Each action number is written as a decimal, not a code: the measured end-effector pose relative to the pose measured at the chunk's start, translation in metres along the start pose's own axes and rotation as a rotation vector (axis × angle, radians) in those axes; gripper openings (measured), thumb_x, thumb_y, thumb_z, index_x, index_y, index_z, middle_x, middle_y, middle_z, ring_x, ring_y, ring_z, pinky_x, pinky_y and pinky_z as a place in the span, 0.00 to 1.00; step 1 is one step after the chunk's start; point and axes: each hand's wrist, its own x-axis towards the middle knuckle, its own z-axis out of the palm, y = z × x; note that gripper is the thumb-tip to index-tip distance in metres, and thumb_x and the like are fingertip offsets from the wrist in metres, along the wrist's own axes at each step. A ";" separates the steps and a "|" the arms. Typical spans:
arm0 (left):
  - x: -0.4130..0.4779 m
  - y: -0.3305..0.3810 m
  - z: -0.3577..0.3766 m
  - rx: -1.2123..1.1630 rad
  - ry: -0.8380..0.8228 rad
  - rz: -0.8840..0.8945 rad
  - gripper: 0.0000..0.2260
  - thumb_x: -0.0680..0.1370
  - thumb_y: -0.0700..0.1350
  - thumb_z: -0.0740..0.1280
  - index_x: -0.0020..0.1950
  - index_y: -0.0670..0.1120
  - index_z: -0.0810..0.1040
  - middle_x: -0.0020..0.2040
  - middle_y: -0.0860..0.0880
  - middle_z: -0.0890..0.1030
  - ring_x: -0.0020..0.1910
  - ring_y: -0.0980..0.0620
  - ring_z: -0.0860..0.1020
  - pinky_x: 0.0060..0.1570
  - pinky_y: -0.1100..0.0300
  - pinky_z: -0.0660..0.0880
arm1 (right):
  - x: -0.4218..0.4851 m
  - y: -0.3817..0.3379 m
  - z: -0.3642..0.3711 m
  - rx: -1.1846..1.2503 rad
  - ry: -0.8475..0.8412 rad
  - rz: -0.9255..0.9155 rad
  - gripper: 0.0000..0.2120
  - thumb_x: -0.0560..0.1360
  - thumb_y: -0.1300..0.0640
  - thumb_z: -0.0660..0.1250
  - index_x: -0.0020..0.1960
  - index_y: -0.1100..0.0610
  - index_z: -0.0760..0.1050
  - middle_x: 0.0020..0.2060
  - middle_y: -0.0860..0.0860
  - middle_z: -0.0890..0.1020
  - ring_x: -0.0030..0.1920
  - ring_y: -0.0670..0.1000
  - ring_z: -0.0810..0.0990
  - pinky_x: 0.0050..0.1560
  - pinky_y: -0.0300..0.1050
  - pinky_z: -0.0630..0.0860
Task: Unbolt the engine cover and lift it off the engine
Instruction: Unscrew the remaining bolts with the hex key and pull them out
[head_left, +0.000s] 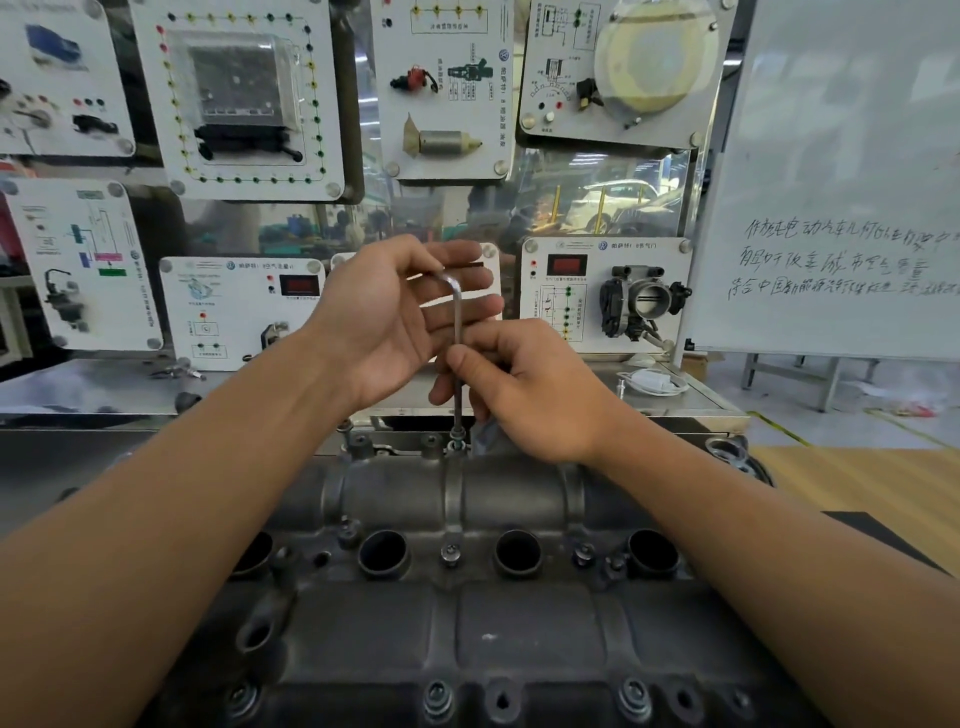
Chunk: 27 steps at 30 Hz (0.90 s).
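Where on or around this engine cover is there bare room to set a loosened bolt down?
Free: the flat panels of the engine cover, between the round wells and the near-edge bolts; also the steel shelf left of the left hand. Crowded: the far edge, where the right hand steadies the hex key.

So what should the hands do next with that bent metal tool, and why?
Probably turn the hex key a little more. Its long end stands upright in a bolt at the far edge of the engine cover. The right hand pinches the shaft and the left hand holds the bent top. Other bolts are in place, so the cover likely can't lift yet.
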 end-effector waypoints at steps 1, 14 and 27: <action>-0.001 -0.001 -0.003 -0.041 -0.074 -0.030 0.16 0.78 0.39 0.53 0.51 0.41 0.81 0.44 0.43 0.84 0.40 0.46 0.84 0.36 0.56 0.81 | 0.000 0.000 0.000 0.006 -0.001 0.007 0.14 0.82 0.62 0.60 0.43 0.63 0.81 0.38 0.60 0.85 0.33 0.64 0.77 0.36 0.57 0.76; 0.002 -0.009 0.013 0.347 0.021 0.105 0.02 0.75 0.42 0.72 0.46 0.47 0.83 0.34 0.51 0.81 0.30 0.56 0.79 0.22 0.63 0.72 | -0.001 0.002 0.002 -0.070 -0.011 -0.053 0.13 0.82 0.64 0.61 0.43 0.67 0.80 0.29 0.40 0.79 0.25 0.42 0.74 0.31 0.36 0.70; -0.007 -0.008 -0.012 -0.146 -0.345 -0.036 0.17 0.74 0.42 0.56 0.58 0.46 0.80 0.51 0.46 0.84 0.50 0.48 0.82 0.48 0.55 0.80 | -0.001 0.000 0.000 -0.010 -0.044 -0.025 0.13 0.82 0.62 0.62 0.42 0.64 0.82 0.29 0.43 0.80 0.28 0.46 0.74 0.33 0.43 0.73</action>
